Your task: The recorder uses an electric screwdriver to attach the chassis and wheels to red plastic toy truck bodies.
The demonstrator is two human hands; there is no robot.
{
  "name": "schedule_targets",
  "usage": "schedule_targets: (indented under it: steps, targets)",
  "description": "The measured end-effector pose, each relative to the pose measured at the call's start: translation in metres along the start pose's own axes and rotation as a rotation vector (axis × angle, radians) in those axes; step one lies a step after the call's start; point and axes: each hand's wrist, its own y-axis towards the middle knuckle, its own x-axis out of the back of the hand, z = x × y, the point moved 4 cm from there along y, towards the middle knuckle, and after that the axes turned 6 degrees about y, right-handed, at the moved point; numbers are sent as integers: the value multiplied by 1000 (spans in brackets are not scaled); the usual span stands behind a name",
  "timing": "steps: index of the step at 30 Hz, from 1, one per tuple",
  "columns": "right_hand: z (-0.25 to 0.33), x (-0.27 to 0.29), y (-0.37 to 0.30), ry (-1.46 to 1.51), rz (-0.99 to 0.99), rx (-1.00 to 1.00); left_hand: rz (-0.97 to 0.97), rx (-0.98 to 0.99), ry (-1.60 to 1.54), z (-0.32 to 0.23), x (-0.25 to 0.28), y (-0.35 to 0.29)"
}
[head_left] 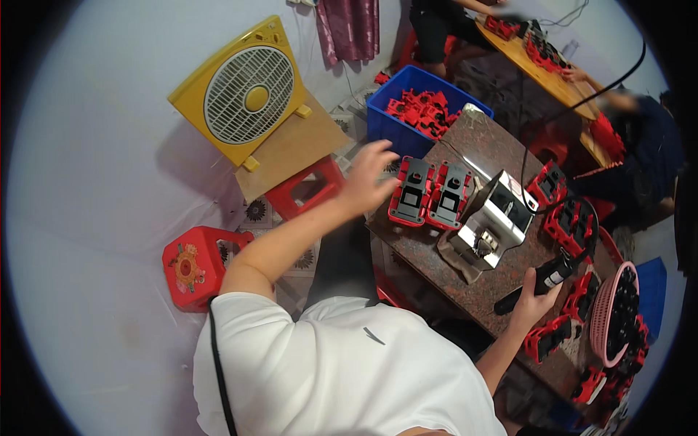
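Observation:
My left hand [369,180] is raised with its fingers apart and nothing in it, just left of a red-and-black plastic assembly [412,192]. A second assembly [448,196] of the same kind lies beside the first at the table's left edge. In my right hand [536,299] is a black electric screwdriver [550,277], gripped round its body and tilted over the table's right part. A cable leads up from its upper end. Between my hands stands a silver and white box-shaped machine, likely a screw feeder [502,218].
Several red-and-black assemblies [568,224] line the right side of the brown stone table [465,280]. A pink basket [602,320] holds black parts. Behind the table is a blue bin [378,116] of red parts. A yellow fan [240,94] and red stool [193,269] stand left. Other people sit at a far table.

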Motion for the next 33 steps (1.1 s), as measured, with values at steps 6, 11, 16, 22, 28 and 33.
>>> schedule_targets:
  steps: [6, 11, 16, 22, 28, 33]
  targets:
    - [-4, -6, 1, 92, -1, -95, -400, 250, 275, 150, 124, -20]
    - [-4, -5, 4, 43, -5, -80, -929, 700, 236, 299, 247, -77]
    - [19, -19, 4, -2, -21, -30, -1112, 838, 495, 292, 319, -55]
    - [26, -27, 2, -40, 3, -5, -1025, 841, 122, 335, 369, -23]
    - [22, -27, -2, -38, 18, 19, -941, 860, 44, 352, 367, -34]
    - [29, -39, -2, 1, 88, 9, -836, 911, -22, 360, 383, -37]
